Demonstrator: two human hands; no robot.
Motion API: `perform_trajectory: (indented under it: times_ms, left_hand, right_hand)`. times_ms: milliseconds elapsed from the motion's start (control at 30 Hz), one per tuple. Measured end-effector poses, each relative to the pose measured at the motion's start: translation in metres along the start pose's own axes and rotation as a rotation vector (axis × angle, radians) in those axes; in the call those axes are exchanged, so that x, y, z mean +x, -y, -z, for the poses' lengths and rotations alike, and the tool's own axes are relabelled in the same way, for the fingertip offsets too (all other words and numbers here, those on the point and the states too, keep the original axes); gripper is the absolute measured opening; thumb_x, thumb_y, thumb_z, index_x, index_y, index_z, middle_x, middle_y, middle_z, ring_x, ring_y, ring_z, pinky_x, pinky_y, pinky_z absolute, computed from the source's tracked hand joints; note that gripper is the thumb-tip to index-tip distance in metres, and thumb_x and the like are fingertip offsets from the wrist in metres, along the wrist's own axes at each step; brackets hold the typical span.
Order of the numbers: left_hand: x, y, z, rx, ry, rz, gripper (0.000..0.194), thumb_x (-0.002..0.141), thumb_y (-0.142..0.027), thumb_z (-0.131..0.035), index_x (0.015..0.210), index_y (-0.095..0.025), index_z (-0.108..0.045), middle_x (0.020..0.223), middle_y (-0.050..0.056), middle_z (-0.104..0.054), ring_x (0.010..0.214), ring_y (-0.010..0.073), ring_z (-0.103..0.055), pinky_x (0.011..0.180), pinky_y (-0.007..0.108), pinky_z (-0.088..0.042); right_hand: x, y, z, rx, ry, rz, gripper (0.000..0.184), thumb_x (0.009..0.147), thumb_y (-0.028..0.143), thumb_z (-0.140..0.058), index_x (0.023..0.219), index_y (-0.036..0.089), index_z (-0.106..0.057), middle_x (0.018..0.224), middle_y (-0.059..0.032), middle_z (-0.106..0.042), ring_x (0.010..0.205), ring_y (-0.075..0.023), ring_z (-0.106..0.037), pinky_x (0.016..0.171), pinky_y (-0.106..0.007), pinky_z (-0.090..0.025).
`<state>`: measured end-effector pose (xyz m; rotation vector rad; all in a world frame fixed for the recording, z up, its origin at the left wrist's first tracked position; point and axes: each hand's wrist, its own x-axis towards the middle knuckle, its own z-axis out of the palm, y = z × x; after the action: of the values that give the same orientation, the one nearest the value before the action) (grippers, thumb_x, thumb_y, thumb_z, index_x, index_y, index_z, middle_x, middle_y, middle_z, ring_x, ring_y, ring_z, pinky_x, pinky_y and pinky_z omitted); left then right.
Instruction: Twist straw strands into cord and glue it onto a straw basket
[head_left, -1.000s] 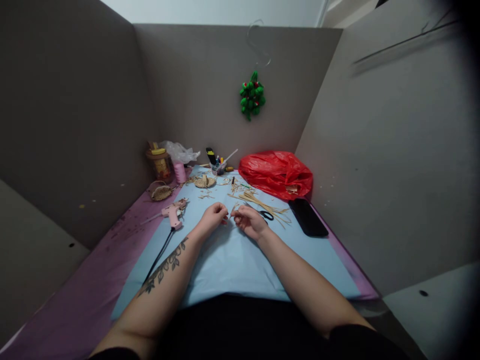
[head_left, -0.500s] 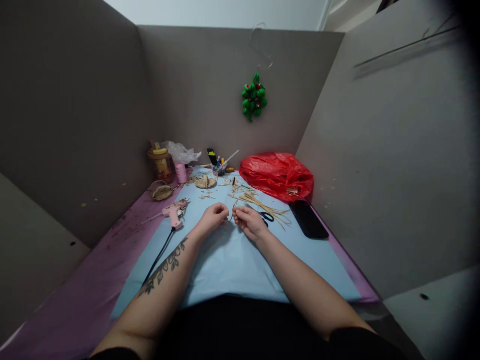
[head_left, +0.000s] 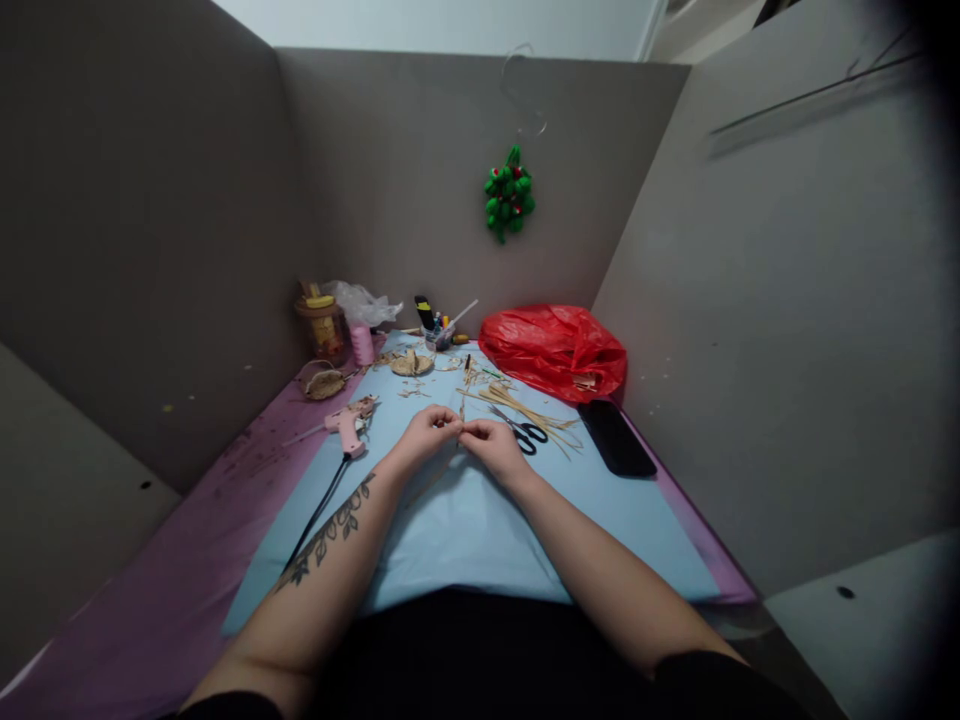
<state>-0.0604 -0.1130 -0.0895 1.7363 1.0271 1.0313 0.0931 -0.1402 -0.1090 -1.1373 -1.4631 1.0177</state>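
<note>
The person's left hand (head_left: pixel 433 432) and right hand (head_left: pixel 491 447) meet over the blue sheet (head_left: pixel 465 540) on the counter, the fingers of both pinched closed on a thin straw-coloured strip (head_left: pixel 462 408) (its tip pokes up between them). Just beyond the right hand, black-handled scissors (head_left: pixel 527 432) lie beside a loose bundle of straw strips (head_left: pixel 525 408). A pink glue gun (head_left: pixel 347 428) rests on its side, left of the left hand.
</note>
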Motion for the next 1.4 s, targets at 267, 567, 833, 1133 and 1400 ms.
perform_trajectory:
  times_ms: [267, 567, 833, 1133, 1400]
  left_hand:
    - [0.002, -0.003, 0.01, -0.195, -0.131, 0.041, 0.042, 0.072, -0.04, -0.059, 0.105, -0.014, -0.061, 0.087, 0.004, -0.062, 0.063, 0.01, -0.05, 0.055, 0.022, -0.039]
    - [-0.004, -0.01, 0.006, 0.359, 0.062, -0.126, 0.027, 0.073, -0.035, -0.057, 0.088, -0.016, -0.067, 0.088, 0.005, -0.066, 0.074, 0.0146, -0.056, 0.067, 0.025, -0.043]
    - [-0.005, -0.005, 0.002, 0.49, 0.141, -0.078, 0.028, 0.078, -0.035, -0.048, 0.077, -0.014, -0.067, 0.063, 0.0, -0.061, 0.059, 0.0121, -0.05, 0.056, 0.023, -0.035]
    - [-0.002, -0.01, 0.006, 0.093, 0.107, -0.043, 0.036, 0.083, -0.038, -0.04, 0.081, -0.014, -0.067, 0.066, 0.001, -0.061, 0.06, 0.0116, -0.05, 0.058, 0.022, -0.04]
    - [-0.006, -0.008, -0.004, 0.353, 0.007, -0.202, 0.019, 0.073, -0.023, -0.06, 0.089, -0.016, -0.069, 0.078, 0.004, -0.062, 0.067, 0.0123, -0.053, 0.065, 0.024, -0.042]
  right_hand:
    - [0.0, -0.001, 0.003, 0.02, -0.025, -0.029, 0.02, 0.069, 0.035, -0.062, 0.067, 0.015, -0.065, 0.053, 0.0021, -0.055, 0.048, -0.0101, -0.045, 0.05, -0.023, -0.034]
    - [0.001, 0.001, 0.003, 0.143, -0.028, -0.084, 0.024, 0.068, 0.039, -0.065, 0.066, 0.015, -0.064, 0.05, 0.0041, -0.05, 0.046, -0.0085, -0.04, 0.046, -0.022, -0.03]
    - [0.001, 0.0, 0.003, 0.187, -0.056, -0.136, 0.028, 0.065, 0.043, -0.067, 0.067, 0.015, -0.063, 0.047, 0.0048, -0.048, 0.041, -0.0072, -0.037, 0.041, -0.021, -0.026]
    - [0.004, -0.001, 0.005, 0.222, -0.032, -0.138, 0.031, 0.065, 0.046, -0.067, 0.065, 0.017, -0.058, 0.048, 0.0054, -0.046, 0.042, -0.0066, -0.034, 0.041, -0.021, -0.024]
    - [0.003, 0.003, 0.006, 0.374, 0.016, -0.141, 0.038, 0.062, 0.052, -0.069, 0.07, 0.018, -0.054, 0.063, 0.003, -0.053, 0.055, -0.0085, -0.046, 0.045, -0.018, -0.034]
